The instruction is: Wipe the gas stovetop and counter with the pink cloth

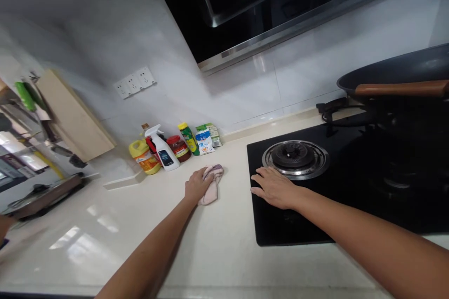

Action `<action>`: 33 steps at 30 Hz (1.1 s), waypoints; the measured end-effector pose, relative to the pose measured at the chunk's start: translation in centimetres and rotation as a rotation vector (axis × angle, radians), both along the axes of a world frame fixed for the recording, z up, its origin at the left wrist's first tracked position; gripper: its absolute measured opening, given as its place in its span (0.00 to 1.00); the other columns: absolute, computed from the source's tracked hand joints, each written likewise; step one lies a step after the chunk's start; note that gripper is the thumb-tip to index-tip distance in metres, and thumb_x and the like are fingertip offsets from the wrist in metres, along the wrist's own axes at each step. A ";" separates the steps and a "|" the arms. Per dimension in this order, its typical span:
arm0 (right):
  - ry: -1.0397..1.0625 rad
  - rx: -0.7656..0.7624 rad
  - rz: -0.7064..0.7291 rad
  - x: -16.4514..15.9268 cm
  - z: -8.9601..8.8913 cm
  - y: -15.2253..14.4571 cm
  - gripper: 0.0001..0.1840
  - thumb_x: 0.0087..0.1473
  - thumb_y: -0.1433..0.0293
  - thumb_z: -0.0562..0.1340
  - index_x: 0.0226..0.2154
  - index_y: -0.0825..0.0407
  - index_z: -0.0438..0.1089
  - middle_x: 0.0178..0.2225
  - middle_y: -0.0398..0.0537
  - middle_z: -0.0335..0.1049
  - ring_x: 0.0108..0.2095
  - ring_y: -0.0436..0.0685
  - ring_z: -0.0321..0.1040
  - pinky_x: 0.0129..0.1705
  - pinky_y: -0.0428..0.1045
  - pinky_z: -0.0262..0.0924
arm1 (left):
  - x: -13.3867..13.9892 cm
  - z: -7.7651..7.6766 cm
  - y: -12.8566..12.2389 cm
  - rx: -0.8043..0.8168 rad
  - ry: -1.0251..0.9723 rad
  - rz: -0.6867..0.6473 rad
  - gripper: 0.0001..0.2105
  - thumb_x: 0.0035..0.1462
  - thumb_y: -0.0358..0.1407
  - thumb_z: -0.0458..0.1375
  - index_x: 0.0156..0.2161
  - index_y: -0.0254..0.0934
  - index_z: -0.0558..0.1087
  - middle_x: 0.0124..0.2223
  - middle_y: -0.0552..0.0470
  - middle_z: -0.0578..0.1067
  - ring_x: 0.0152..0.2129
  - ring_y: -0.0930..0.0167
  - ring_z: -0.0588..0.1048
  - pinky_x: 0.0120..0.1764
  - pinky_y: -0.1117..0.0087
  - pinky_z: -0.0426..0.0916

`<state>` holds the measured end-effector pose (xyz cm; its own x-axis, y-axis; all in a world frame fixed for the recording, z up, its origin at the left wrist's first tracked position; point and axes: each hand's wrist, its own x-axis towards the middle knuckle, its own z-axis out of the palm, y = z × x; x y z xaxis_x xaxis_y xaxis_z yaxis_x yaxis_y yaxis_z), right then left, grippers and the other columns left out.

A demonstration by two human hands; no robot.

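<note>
Inspection finds 1 pink cloth (pixel 211 192) lying on the counter (pixel 224 243), just short of the stove (pixel 280 226) edge. The left hand (pixel 197 185) is over it, fingers bent and partly closed, gripping the bunched fabric against the surface. The right hand (pixel 273 187), at 3 o'clock from the cloth, is palm down with fingers loosely spread near the burner (pixel 295 159); nothing is seen in its grasp, and whether it bears on the stove cannot be told. As to progress: the cloth is in hand and down on the counter, so the work is judged under way, not finished. How much counter has been covered cannot be established, as no mark or wet trail shows. Outstanding at least is release of the cloth. At 10 o'clock stand a yellow jug (pixel 144 158) and a white spray bottle (pixel 164 152), then a red-lidded jar (pixel 178 148); at 12 o'clock, a blue-and-white packet (pixel 204 142). All are apart from the cloth. A pan (pixel 403 71) sits at 2 o'clock.
</note>
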<state>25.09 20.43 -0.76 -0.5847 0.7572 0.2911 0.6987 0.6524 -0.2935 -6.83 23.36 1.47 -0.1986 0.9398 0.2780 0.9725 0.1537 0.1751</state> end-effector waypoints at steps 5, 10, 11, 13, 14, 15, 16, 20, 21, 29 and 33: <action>-0.005 -0.028 0.003 0.1 0.5 0.1 0.29 0.67 0.54 0.49 0.59 0.55 0.66 0.60 0.63 0.60 0.63 0.68 0.54 0.65 0.62 0.43 | 1.8 0.2 5.7 -0.017 0.016 0.066 0.30 0.61 0.56 0.47 0.64 0.48 0.63 0.61 0.41 0.69 0.58 0.52 0.68 0.57 0.47 0.60; -0.008 -0.077 -0.001 0.4 1.3 0.1 0.30 0.67 0.54 0.48 0.60 0.56 0.65 0.62 0.63 0.58 0.64 0.68 0.51 0.66 0.62 0.42 | 4.8 0.2 9.3 -0.013 0.029 0.108 0.32 0.61 0.57 0.47 0.65 0.44 0.62 0.61 0.36 0.68 0.59 0.48 0.66 0.57 0.44 0.58; -0.003 -0.082 -0.002 0.4 1.3 0.1 0.30 0.67 0.54 0.48 0.60 0.55 0.65 0.62 0.63 0.58 0.64 0.68 0.52 0.66 0.62 0.42 | 5.3 0.2 9.6 -0.011 0.031 0.106 0.31 0.61 0.57 0.47 0.64 0.44 0.63 0.61 0.36 0.68 0.59 0.48 0.66 0.57 0.44 0.58; 0.011 -0.084 0.003 0.5 1.4 0.2 0.30 0.66 0.54 0.48 0.59 0.54 0.65 0.61 0.61 0.59 0.63 0.67 0.53 0.65 0.62 0.43 | 6.3 0.2 9.6 -0.005 0.037 0.092 0.31 0.61 0.56 0.47 0.64 0.45 0.63 0.61 0.36 0.68 0.59 0.49 0.66 0.57 0.44 0.58; 0.016 -0.083 0.006 0.6 1.4 0.3 0.29 0.66 0.53 0.48 0.59 0.53 0.66 0.60 0.60 0.60 0.62 0.67 0.54 0.65 0.61 0.44 | 6.6 0.2 9.3 -0.001 0.039 0.082 0.30 0.62 0.56 0.47 0.64 0.44 0.63 0.61 0.37 0.68 0.58 0.49 0.66 0.57 0.45 0.58; 0.020 -0.082 0.008 0.6 1.4 0.3 0.29 0.66 0.53 0.48 0.58 0.52 0.66 0.60 0.60 0.61 0.61 0.66 0.54 0.64 0.61 0.45 | 7.0 0.2 9.0 0.001 0.041 0.072 0.30 0.62 0.56 0.47 0.64 0.44 0.63 0.61 0.37 0.68 0.58 0.49 0.67 0.57 0.45 0.58; 0.021 -0.080 0.011 0.6 1.3 0.4 0.28 0.66 0.54 0.49 0.58 0.52 0.67 0.59 0.59 0.61 0.61 0.66 0.55 0.64 0.61 0.46 | 7.2 0.2 8.5 0.002 0.042 0.060 0.30 0.62 0.56 0.47 0.64 0.44 0.63 0.60 0.37 0.69 0.58 0.50 0.67 0.57 0.45 0.59; 0.027 -0.058 0.014 0.5 1.0 0.6 0.27 0.66 0.55 0.49 0.58 0.51 0.67 0.58 0.58 0.63 0.60 0.66 0.56 0.63 0.60 0.46 | 8.3 0.1 5.6 0.001 0.041 -0.005 0.28 0.63 0.54 0.48 0.63 0.45 0.64 0.59 0.39 0.70 0.57 0.53 0.68 0.56 0.49 0.61; 0.031 -0.050 0.014 0.4 0.9 0.6 0.27 0.66 0.55 0.48 0.58 0.51 0.67 0.58 0.59 0.63 0.60 0.66 0.56 0.63 0.60 0.46 | 8.5 0.1 4.8 0.003 0.039 -0.024 0.27 0.63 0.54 0.49 0.62 0.46 0.65 0.59 0.40 0.70 0.57 0.54 0.69 0.56 0.50 0.61; 0.057 0.010 0.035 0.2 -0.2 0.8 0.27 0.66 0.57 0.49 0.59 0.54 0.65 0.55 0.61 0.65 0.57 0.67 0.60 0.61 0.61 0.50 | 11.7 -0.6 -3.2 0.031 0.014 -0.136 0.23 0.63 0.52 0.53 0.60 0.48 0.67 0.61 0.48 0.70 0.58 0.61 0.68 0.58 0.57 0.60; 0.166 0.026 0.028 0.0 -0.2 0.7 0.25 0.67 0.58 0.48 0.55 0.54 0.67 0.54 0.59 0.66 0.55 0.64 0.62 0.59 0.61 0.53 | 13.5 -0.9 -6.5 0.032 -0.081 -0.181 0.25 0.61 0.51 0.55 0.61 0.46 0.67 0.60 0.44 0.70 0.59 0.57 0.66 0.58 0.53 0.59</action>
